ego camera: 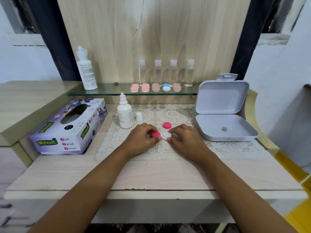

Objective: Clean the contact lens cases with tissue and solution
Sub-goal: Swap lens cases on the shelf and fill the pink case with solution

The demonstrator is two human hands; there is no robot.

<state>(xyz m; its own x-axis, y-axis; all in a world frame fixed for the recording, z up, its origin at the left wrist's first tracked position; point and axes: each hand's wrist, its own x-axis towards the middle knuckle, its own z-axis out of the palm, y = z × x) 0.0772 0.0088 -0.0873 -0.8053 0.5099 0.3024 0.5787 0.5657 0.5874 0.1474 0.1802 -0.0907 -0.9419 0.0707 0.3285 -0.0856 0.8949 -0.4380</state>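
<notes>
Grip: left hand (pixel 143 137) has thumb and fingers curled round the pink lid (pixel 155 134) on one end of the lens case (pixel 166 135); right hand (pixel 183 138) pinches the white, uncovered end of the same case.
Why held so: by the look, the right hand steadies the case while the left works its lid, so one holds and one turns.
Where the case is: low over the lace mat (pixel 168 113), between the two hands; whether it rests on the mat or is just lifted, I cannot tell.
Long axis: runs left to right across the person, pink end to the left and white end to the right, with the tops facing up.
Loose lid (pixel 167 125): lies flat on the mat just behind the case, apart from both hands, probably off the white end and set close for refitting.
Small bottle (pixel 125 116): upright just left of the left hand, nozzle bare, with its white cap (pixel 139 116) standing beside it, so it looks ready to squeeze.
Tissue box (pixel 67 130): further left, set at an angle with its opening up, near the left arm.
Grey box (pixel 218 98): open at the right, with its lid standing up.
Glass shelf (pixel 104 90): behind, carrying a row of other cases (pixel 155 87), clear bottles (pixel 173 73) and a tall white bottle (pixel 86 71).
</notes>
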